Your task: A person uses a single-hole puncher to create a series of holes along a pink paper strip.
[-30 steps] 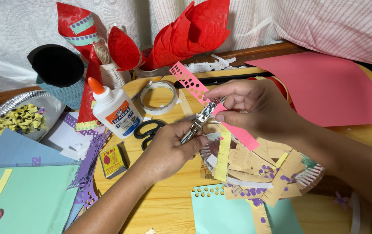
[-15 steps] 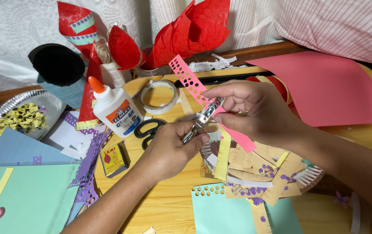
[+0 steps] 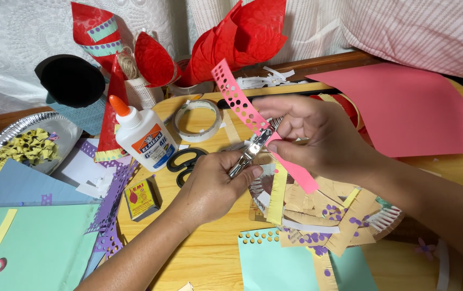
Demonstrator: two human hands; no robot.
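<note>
My left hand (image 3: 212,188) grips a metal hole punch (image 3: 251,151) by its handles, its jaws closed over a pink paper strip (image 3: 242,108). The strip has a row of round holes along its upper part. My right hand (image 3: 317,134) pinches the strip just beside the punch and holds it slanted above the wooden table (image 3: 210,253). Below my hands lie torn brown and yellow paper scraps (image 3: 328,215) with purple dots.
A white glue bottle (image 3: 142,134) with an orange cap, a tape roll (image 3: 198,119), black scissors (image 3: 185,161) and a small yellow box (image 3: 141,198) lie left of my hands. A foil plate (image 3: 5,140) of yellow bits, red paper cones (image 3: 242,37), and pink, green and blue sheets surround them.
The pink strip has slid a little upward through the punch, and one more hole shows near the jaws. Both hands stay in nearly the same place.
</note>
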